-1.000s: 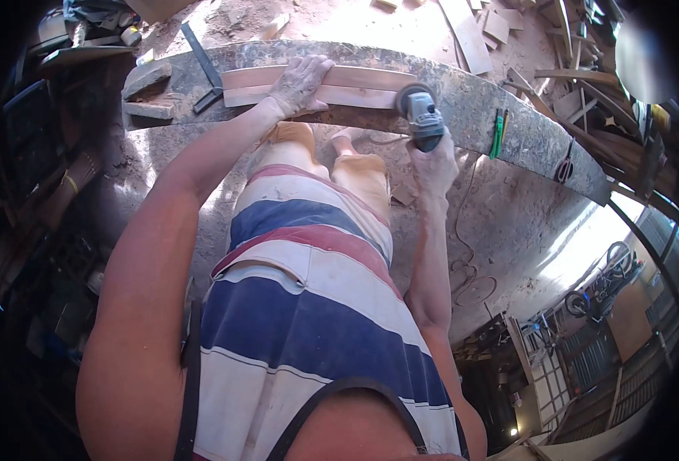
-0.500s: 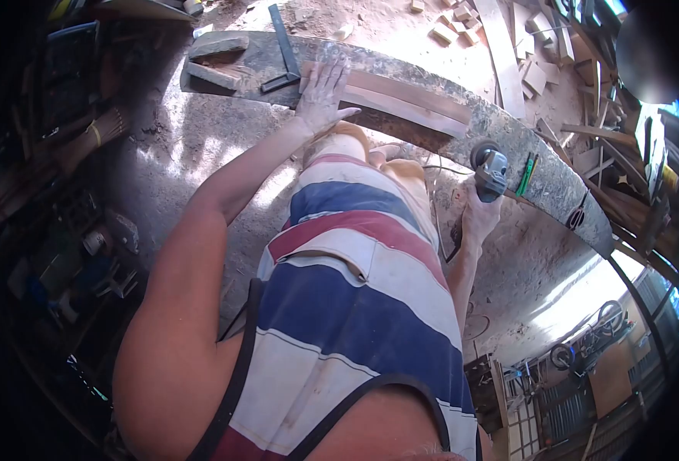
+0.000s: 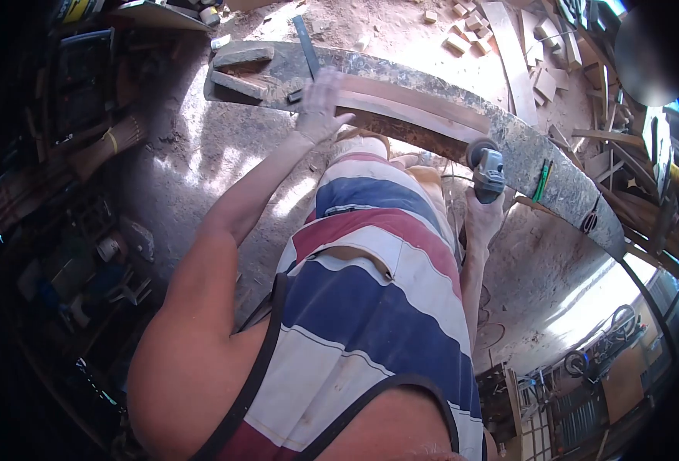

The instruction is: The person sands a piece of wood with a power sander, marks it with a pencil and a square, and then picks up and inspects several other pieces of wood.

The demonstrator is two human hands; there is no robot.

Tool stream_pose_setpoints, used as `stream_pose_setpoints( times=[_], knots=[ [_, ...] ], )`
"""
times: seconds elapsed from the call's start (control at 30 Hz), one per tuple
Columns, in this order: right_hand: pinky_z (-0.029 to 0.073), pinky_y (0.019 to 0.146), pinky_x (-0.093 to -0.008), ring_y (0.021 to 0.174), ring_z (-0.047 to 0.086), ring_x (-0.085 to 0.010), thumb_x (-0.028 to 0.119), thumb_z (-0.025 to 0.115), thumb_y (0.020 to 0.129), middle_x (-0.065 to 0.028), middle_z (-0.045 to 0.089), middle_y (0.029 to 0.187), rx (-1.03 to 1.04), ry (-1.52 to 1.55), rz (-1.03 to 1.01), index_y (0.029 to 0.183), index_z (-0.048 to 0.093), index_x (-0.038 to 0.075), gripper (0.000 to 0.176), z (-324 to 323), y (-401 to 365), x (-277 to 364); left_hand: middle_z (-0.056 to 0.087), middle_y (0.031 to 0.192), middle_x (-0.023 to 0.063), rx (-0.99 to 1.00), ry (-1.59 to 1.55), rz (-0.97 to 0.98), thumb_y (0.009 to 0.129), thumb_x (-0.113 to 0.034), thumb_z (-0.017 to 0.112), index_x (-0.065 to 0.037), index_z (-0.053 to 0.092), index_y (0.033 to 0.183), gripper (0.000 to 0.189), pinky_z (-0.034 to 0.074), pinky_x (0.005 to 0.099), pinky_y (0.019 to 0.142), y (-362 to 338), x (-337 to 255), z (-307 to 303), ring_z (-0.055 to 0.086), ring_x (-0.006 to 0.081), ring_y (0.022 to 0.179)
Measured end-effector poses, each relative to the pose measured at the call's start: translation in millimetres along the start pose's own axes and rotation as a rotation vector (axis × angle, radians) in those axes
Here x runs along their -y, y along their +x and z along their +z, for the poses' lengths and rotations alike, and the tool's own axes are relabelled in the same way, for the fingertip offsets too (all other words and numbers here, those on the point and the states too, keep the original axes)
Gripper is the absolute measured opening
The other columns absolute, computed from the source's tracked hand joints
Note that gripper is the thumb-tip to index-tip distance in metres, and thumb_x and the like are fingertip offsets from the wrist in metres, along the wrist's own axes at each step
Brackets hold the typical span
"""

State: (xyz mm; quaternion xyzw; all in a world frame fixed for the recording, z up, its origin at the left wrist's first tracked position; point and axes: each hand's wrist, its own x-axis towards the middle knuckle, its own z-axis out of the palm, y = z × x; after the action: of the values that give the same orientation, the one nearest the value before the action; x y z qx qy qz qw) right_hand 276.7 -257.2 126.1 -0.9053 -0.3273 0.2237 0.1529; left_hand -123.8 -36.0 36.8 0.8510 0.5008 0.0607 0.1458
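Note:
Near the left end of the long wooden strip (image 3: 416, 111), my left hand (image 3: 322, 107) has its fingers spread, slightly blurred, beside the black try square (image 3: 306, 48). The strip lies along the worn workbench (image 3: 535, 157). My right hand (image 3: 484, 215) is wrapped round the grey angle grinder (image 3: 489, 175), whose round disc is at the strip's right end. Whether the disc touches the wood I cannot tell. Right of the grinder, a green tool (image 3: 542, 180) and dark-handled scissors (image 3: 590, 220) lie on the bench.
Two wood pieces (image 3: 240, 55) sit at the bench's left end. Beyond the bench are small wood blocks (image 3: 466, 31) and a long board (image 3: 508, 61) on the ground. Scrap timber (image 3: 616, 138) is piled at the right, and a bicycle (image 3: 620, 323) stands at the lower right.
The view has shifted, so the bench appears further right. My left hand has moved over the try square's corner. The grinder is closer to the strip's right end.

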Motion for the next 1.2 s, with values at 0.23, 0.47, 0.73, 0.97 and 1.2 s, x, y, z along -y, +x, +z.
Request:
stream_pose_setpoints(
  times=[0.23,0.47,0.73,0.97,1.2],
  knots=[
    [0.061,0.095,-0.0557,0.109,0.077,-0.0463,0.035,0.086,0.086,-0.0230,0.079,0.117,0.136,0.048,-0.169,0.141,0.068,0.012,0.062,29.4,-7.0,63.5,0.083,0.127,0.0209,0.013,-0.840,-0.633,0.097,-0.033,0.087,0.003,0.074,0.142,0.060,0.061,0.0378,0.107,4.4,52.4,26.8,0.080,0.0255,0.119],
    [0.061,0.092,-0.0536,0.106,0.078,-0.0452,0.030,0.088,0.084,-0.0224,0.080,0.112,0.135,0.107,-0.191,0.134,0.069,0.010,0.057,32.7,-16.6,91.6,0.083,0.120,0.0184,-0.264,-0.278,-0.184,0.098,-0.028,0.083,-0.002,0.078,0.128,0.040,0.061,0.0460,0.100,13.5,-4.8,-21.4,0.079,0.0382,0.112],
    [0.060,0.086,-0.0364,0.092,0.073,-0.0184,0.023,0.087,0.093,-0.0077,0.079,0.104,-0.073,0.581,-0.014,0.126,0.075,0.002,0.041,-19.9,36.1,79.4,0.077,0.097,0.0241,0.621,-0.542,0.569,0.099,-0.059,0.080,-0.011,0.043,0.172,0.095,0.060,0.0543,0.093,57.6,-201.7,-82.2,0.076,0.0447,0.103],
    [0.061,0.062,-0.0320,0.071,0.073,-0.0213,0.022,0.085,0.095,-0.0079,0.071,0.091,-0.124,1.324,0.382,0.115,0.069,0.002,0.032,-68.0,88.5,22.9,0.077,0.119,0.0215,0.289,-0.707,0.809,0.106,-0.059,0.064,-0.007,0.042,0.170,0.085,0.061,0.0492,0.080,70.8,-305.6,-32.5,0.076,0.0400,0.095],
    [0.066,0.068,-0.0452,0.073,0.074,-0.0280,0.028,0.077,0.099,-0.0105,0.069,0.087,0.054,1.696,0.522,0.110,0.063,0.005,0.029,-61.4,102.8,-59.7,0.077,0.124,0.0209,0.370,-0.750,0.804,0.102,-0.050,0.074,-0.012,0.044,0.171,0.084,0.061,0.0524,0.081,68.8,-345.3,-1.5,0.076,0.0442,0.099]
  ],
)
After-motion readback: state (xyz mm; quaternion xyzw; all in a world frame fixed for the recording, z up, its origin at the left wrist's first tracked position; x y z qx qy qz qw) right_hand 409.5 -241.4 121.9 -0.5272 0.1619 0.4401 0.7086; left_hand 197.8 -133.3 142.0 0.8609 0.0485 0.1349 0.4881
